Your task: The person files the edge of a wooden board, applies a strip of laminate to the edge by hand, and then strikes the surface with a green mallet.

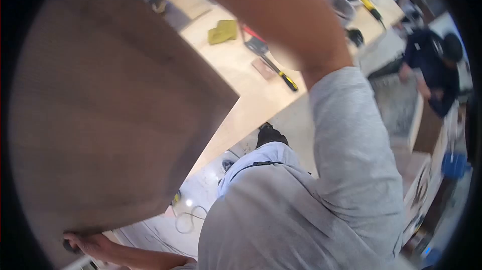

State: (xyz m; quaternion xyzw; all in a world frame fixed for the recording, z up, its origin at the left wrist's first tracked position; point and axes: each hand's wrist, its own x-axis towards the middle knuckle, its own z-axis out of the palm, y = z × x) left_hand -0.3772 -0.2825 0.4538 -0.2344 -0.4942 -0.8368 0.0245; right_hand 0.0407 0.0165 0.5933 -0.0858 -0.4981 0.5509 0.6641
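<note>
a large, flat brown wooden panel (115, 104) slants over a pale wooden worktop (243, 117) holding a yellow-green cloth (223, 32). the left hand (89, 246) has its grip closed on the panel's lower edge; the right arm (296, 19) reaches up, its grip impossible to tell.

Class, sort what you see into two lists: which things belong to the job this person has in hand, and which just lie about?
In the job, it seems:
- large brown panel
- left hand, at its edge
- right arm, reaching up; its grip is unclear

Apparently lying about:
- yellow-green cloth
- yellow-and-black-handled tool
- small pinkish piece
</note>
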